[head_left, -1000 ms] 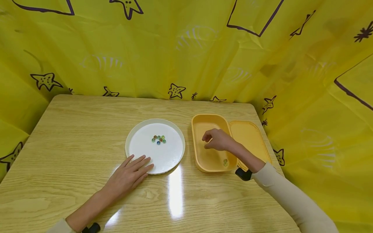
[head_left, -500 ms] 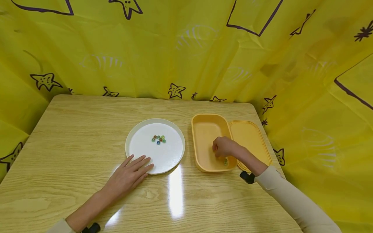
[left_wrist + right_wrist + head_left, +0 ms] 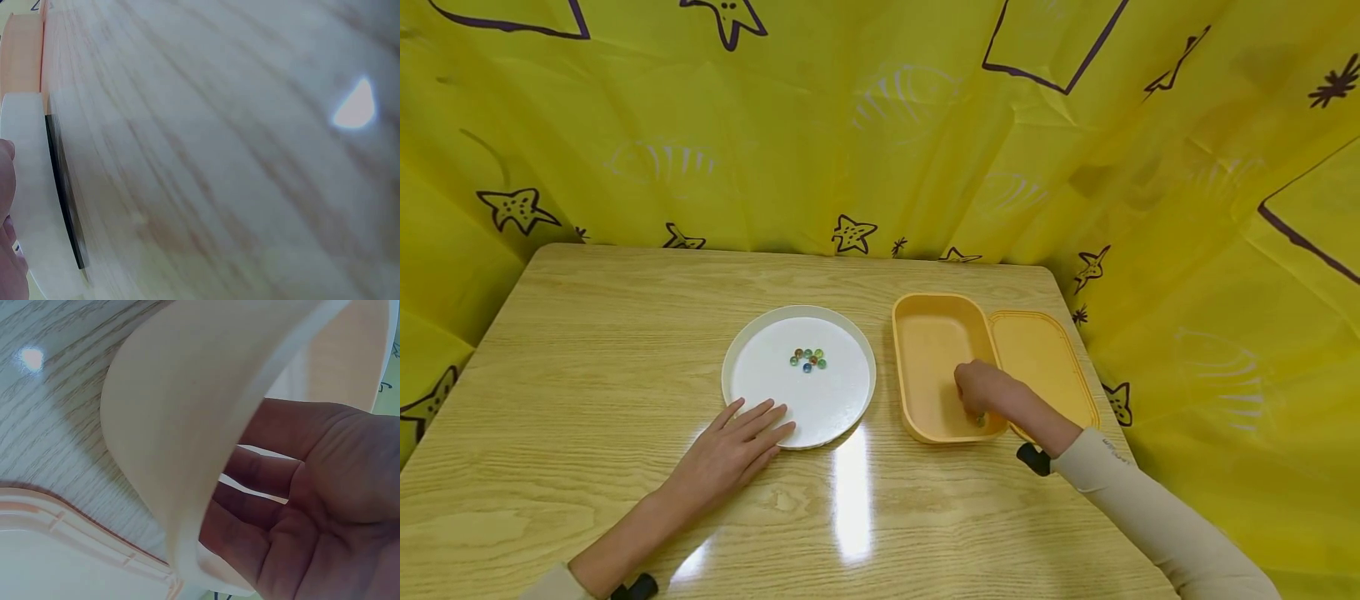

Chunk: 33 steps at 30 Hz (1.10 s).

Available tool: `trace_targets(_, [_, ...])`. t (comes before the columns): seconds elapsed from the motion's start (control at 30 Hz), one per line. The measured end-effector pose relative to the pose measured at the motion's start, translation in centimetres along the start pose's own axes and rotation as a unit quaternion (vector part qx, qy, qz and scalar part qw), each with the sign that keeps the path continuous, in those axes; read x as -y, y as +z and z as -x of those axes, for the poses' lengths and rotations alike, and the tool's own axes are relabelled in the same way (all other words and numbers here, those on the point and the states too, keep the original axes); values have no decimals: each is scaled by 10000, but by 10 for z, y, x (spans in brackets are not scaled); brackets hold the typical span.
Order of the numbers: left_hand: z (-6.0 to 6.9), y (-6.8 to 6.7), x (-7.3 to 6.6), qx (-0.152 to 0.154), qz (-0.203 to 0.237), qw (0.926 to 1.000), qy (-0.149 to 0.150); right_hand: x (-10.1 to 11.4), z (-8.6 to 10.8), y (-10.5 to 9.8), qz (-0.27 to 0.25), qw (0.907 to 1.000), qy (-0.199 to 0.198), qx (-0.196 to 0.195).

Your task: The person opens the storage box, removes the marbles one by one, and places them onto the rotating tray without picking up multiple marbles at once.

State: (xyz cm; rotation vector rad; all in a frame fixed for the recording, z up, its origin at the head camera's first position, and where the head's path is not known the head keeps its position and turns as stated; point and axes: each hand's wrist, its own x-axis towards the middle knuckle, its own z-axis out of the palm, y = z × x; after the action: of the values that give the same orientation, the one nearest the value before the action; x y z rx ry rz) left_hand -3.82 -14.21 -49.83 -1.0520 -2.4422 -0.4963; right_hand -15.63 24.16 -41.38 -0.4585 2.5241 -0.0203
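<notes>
My left hand (image 3: 724, 454) lies with fingers spread over the near left rim of a round white tray (image 3: 842, 408). Several glass marbles (image 3: 808, 360), green, orange and blue, sit clustered on that tray. My right hand (image 3: 987, 388) reaches down into a yellow-orange plastic box (image 3: 925, 333), its fingers bent downward. A greenish marble (image 3: 981, 420) shows on the box floor just beside these fingers. In the right wrist view the box wall (image 3: 187, 412) hides the fingertips, so whether they pinch a marble cannot be seen.
A matching box lid (image 3: 1045, 358) lies flat on the wooden table (image 3: 625, 333), right of the box. Yellow patterned sheeting (image 3: 790, 150) hangs behind and beside the table.
My right hand has moved toward the near right part of the box and lowered over the marbles there, covering most of them. The left hand and the tray have stayed put.
</notes>
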Motion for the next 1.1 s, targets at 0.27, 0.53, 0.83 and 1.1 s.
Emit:
trace_targets(0.27, [0, -1, 0, -31, 19, 10000, 11, 1, 0, 3, 263, 9996, -51, -44])
trace_targets(0.53, [0, -1, 0, 10, 24, 10000, -19, 1, 1, 7, 504, 9986, -81, -110])
trace_targets(0.83, [0, -1, 0, 41, 24, 10000, -13, 2, 2, 7, 809, 9960, -308, -205])
trace_targets(1.1, [0, -1, 0, 66, 36, 10000, -36, 2, 1, 6, 866, 9954, -321, -253])
